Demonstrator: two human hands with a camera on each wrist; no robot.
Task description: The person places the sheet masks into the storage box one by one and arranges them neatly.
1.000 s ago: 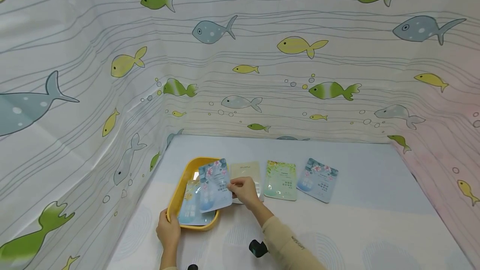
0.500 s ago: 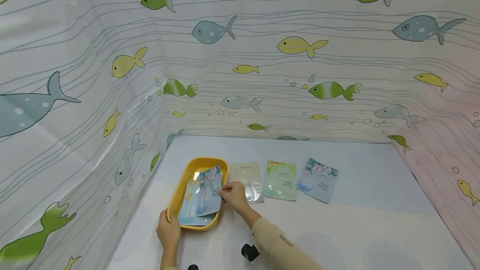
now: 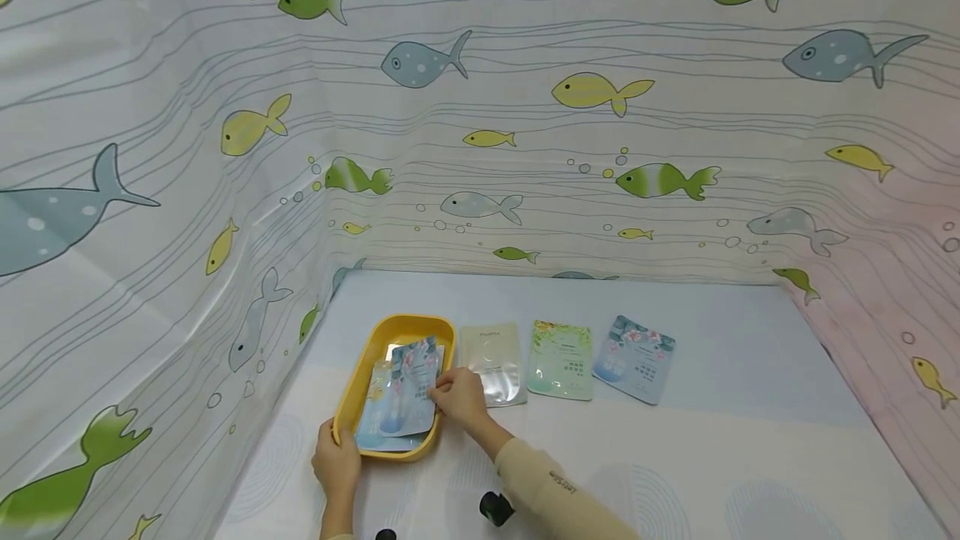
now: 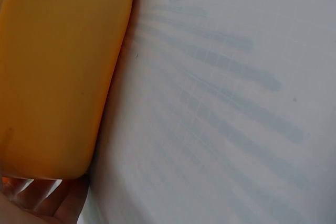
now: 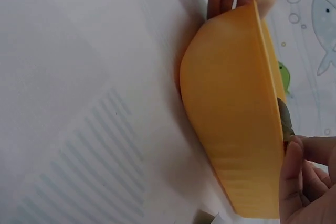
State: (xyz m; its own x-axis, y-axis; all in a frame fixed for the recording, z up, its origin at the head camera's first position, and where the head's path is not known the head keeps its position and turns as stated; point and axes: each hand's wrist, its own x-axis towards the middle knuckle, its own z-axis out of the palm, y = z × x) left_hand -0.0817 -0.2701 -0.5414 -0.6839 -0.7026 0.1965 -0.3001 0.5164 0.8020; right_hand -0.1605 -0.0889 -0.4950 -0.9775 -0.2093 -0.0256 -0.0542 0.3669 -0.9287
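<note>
Yellow plastic is forming an oblong tray (image 3: 408,326) at the lower left of the head view, and the left hand (image 3: 337,458) is gripping its near left corner, the thumb lying over the rim. Inside, a pale blue packet (image 3: 369,428) with yellow flowers is lying low, and a pink-flowered packet (image 3: 411,394) is overlapping it toward the right rim. There the right hand (image 3: 459,395) is pinching the packet's right edge, so the hands are staying on opposite sides of the tray. Further right, across the lower middle, a beige packet (image 3: 491,357), a green packet (image 3: 561,361) and a second flowered packet (image 3: 636,359) are lying in a row on the pale surface (image 3: 735,390).

Guiding the pinched packet well would probably mean keeping the pinch light, holding the tray steady and keeping the packet's edge from catching on the rim or dragging the one beneath.

Left to right again, the head view is showing the tray's contents, which both wrist views are hiding. The left wrist view is showing fingers beside the tray's outer wall, while the right wrist view is revealing thumb and fingertip meeting just above the rim.
</note>
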